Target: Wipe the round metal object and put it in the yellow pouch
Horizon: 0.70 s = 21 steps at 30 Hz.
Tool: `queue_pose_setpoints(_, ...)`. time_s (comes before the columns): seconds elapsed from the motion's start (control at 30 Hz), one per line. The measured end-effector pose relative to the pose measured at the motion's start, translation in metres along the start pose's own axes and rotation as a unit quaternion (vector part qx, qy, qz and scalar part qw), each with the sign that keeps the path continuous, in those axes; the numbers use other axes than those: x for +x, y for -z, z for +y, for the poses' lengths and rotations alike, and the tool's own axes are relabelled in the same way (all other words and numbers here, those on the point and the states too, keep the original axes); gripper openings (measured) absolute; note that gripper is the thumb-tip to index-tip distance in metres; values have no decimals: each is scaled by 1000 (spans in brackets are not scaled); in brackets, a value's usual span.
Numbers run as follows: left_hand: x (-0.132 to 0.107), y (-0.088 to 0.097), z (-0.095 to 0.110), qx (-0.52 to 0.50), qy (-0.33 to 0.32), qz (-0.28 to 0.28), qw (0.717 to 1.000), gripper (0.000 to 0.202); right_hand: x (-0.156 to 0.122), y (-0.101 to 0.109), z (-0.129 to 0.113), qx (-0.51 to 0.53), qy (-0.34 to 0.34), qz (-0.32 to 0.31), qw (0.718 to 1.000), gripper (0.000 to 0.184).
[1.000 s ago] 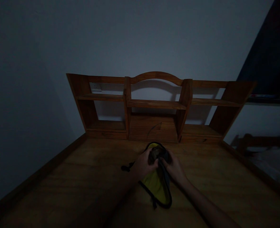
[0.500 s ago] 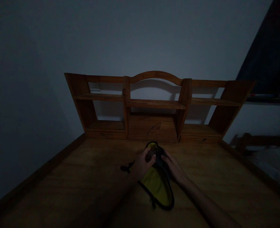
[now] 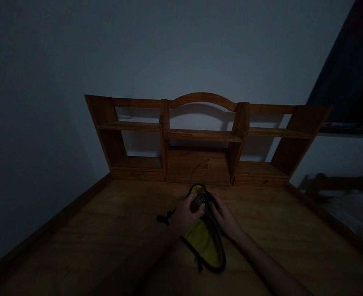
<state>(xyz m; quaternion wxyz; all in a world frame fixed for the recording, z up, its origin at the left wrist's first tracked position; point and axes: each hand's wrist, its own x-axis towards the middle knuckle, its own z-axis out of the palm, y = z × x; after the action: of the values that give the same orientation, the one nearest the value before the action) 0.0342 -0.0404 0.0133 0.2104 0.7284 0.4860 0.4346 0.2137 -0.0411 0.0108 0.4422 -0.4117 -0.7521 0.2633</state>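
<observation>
A yellow fabric piece with black edging, looking like an opened pouch [image 3: 204, 244], lies across the wooden desk. Over its upper part, my left hand [image 3: 184, 214] has its thumb and fingers closed around a small, dark, rounded object [image 3: 200, 199]; poor light hides what kind it is. From the other side, my right hand [image 3: 226, 216] comes in with its fingers bent against the pouch's dark side, close to the rounded object. The right fingertips are partly lost in shadow. A short black strap [image 3: 162, 218] sticks out left of my left hand.
The wooden desk top [image 3: 113, 230] has raised edges on both sides. A wooden shelf unit [image 3: 202, 135] with compartments and small drawers stands along its back, against a pale wall [image 3: 181, 45]. A dark panel [image 3: 350, 78] hangs at right. Lighting is dim.
My left thumb and the rounded object have shifted slightly to the right. My right fingers have moved a little, and more of the rounded object shows. The pouch stays in place.
</observation>
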Motion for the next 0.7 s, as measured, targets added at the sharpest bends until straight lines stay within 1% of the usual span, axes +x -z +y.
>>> queue_pose_setpoints(0.17,-2,1,2,14,-18,-19,1000,30,0,1,5,-38,4,20,999,39)
queue_pose_setpoints(0.33,-4,5,8,27,-17,-44,999,38,0,1,11,-40,-6,34,999,39)
queue_pose_setpoints(0.5,-4,5,9,44,-10,-27,999,36,2,0,18,-33,-18,37,999,38)
queue_pose_setpoints(0.7,-2,2,5,62,-1,-19,998,34,1,0,11,-54,-24,33,998,37)
